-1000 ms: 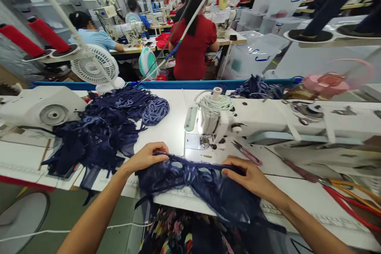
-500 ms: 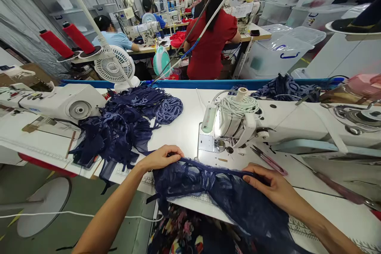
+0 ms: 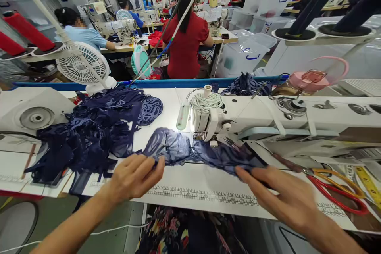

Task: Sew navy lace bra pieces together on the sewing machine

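Note:
A navy lace bra (image 3: 169,147) lies stretched across the sewing machine bed, its middle under the lit needle area of the white sewing machine (image 3: 208,115). My left hand (image 3: 137,176) is closed on the bra's near edge at the left. At the other end, my right hand (image 3: 279,192) pinches the bra between thumb and fingers, slightly blurred. Where the needle meets the cloth is too small to make out. Left of the bra sits a heap of navy lace pieces (image 3: 98,127).
Orange-and-red-handled scissors (image 3: 342,190) lie at the right by a yellow tape measure (image 3: 369,184). A printed ruler (image 3: 202,196) runs along the table's front edge. A white fan (image 3: 83,63) stands behind the heap. Co-workers sit beyond the blue rail (image 3: 166,83).
The bra has moved from the table's front edge up to the needle area and been turned over. Both hands went with it. The head view has swung to the right.

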`<state>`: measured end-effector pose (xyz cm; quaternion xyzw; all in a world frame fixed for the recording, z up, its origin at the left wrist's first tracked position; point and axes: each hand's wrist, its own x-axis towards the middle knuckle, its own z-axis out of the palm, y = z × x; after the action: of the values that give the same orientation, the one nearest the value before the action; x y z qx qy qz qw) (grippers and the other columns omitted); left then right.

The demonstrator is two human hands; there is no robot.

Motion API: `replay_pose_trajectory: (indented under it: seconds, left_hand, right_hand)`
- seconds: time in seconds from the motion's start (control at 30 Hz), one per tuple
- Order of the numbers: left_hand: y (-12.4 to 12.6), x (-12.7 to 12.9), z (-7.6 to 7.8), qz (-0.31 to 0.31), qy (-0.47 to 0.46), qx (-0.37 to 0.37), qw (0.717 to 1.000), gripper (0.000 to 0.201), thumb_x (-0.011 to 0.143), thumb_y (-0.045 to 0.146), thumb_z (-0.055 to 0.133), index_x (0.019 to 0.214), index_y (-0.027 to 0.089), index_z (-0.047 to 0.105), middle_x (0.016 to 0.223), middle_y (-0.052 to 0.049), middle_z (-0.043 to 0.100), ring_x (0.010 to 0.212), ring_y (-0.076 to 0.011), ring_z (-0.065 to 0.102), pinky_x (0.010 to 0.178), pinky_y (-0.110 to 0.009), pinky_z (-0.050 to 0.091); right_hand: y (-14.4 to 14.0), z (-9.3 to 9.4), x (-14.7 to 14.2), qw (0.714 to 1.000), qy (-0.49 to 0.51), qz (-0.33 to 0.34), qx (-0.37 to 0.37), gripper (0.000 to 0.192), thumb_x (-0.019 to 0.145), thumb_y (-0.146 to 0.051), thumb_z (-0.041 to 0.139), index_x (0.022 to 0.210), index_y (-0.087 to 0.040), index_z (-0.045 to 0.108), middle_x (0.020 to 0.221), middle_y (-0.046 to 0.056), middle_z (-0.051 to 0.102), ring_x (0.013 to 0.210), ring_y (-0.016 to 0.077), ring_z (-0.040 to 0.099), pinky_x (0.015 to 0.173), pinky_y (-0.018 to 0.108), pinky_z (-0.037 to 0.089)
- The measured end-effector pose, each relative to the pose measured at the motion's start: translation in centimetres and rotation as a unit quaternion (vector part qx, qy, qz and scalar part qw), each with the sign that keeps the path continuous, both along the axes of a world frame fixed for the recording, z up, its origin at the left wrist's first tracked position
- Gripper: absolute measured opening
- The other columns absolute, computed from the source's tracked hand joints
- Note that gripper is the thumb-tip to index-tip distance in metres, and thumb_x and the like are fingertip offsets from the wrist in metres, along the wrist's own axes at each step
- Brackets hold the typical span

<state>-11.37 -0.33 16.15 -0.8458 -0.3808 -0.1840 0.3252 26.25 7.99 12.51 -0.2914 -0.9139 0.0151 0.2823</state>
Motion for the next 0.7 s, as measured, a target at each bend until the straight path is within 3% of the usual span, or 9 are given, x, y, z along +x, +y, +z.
replay_pose_trajectory:
  seconds: [0.1,0.2,0.33,0.5,0.6,0.7]
  left_hand:
    - [-1.2,1.7,-4.7,0.040,-0.062,-0.132,0.988,0.016,0.093,0.019,0.056,0.106,0.014,0.063,0.087,-0.007,0.064,0.074,-0.0166,0.061,0.067,-0.030,0.051]
    - [-1.2,4.1,-7.4,0.016,-0.112,-0.194,0.974,0.032,0.093,0.031,0.058,0.117,0.010,0.059,0.105,-0.014,0.065,0.100,-0.0241,0.062,0.086,-0.039,0.054]
    - [0.7,7.1,-8.3,-0.006,-0.106,-0.219,0.970,0.041,0.095,0.036,0.054,0.124,0.008,0.055,0.123,-0.016,0.062,0.123,-0.0263,0.053,0.104,-0.042,0.046]
    - [1.3,8.3,-9.6,0.103,-0.101,-0.271,0.952,0.060,0.089,0.056,0.054,0.131,0.012,0.053,0.135,-0.017,0.056,0.125,-0.0347,0.050,0.096,-0.048,0.048]
    - [0.8,8.5,-9.8,0.118,-0.111,-0.273,0.948,0.058,0.090,0.055,0.052,0.130,0.013,0.053,0.136,-0.016,0.055,0.124,-0.0361,0.051,0.093,-0.048,0.048]
    - [1.0,9.0,-9.5,0.090,-0.140,-0.248,0.954,0.055,0.093,0.052,0.049,0.126,0.009,0.056,0.131,-0.018,0.059,0.124,-0.0336,0.052,0.098,-0.047,0.046]
  right_hand:
    - [-0.9,-2.4,-1.5,0.997,-0.076,0.021,0.014,0.027,0.094,-0.020,0.050,0.118,-0.022,0.063,0.092,0.007,0.066,0.077,0.0171,0.061,0.061,0.027,0.048]
    - [-1.1,-3.3,-4.3,0.994,-0.093,0.052,0.008,0.027,0.094,-0.020,0.050,0.119,-0.017,0.062,0.105,0.011,0.065,0.093,0.0216,0.062,0.077,0.035,0.054]
    - [0.0,-4.0,-7.8,0.990,-0.063,0.123,-0.016,0.036,0.093,-0.009,0.043,0.125,-0.016,0.058,0.121,0.012,0.064,0.114,0.0216,0.058,0.097,0.040,0.049]
    - [1.4,-6.0,-8.0,0.995,-0.080,0.056,-0.011,0.034,0.095,-0.017,0.048,0.127,-0.017,0.059,0.123,0.012,0.064,0.117,0.0251,0.058,0.094,0.042,0.052]
    - [1.5,-5.6,-7.3,0.995,-0.088,0.042,-0.016,0.031,0.095,-0.019,0.049,0.124,-0.018,0.062,0.122,0.011,0.065,0.114,0.0251,0.058,0.093,0.041,0.051]
    - [1.8,-4.1,-8.0,0.995,-0.078,0.038,-0.040,0.025,0.096,-0.021,0.047,0.115,-0.019,0.064,0.113,0.010,0.067,0.104,0.0231,0.060,0.091,0.040,0.048]
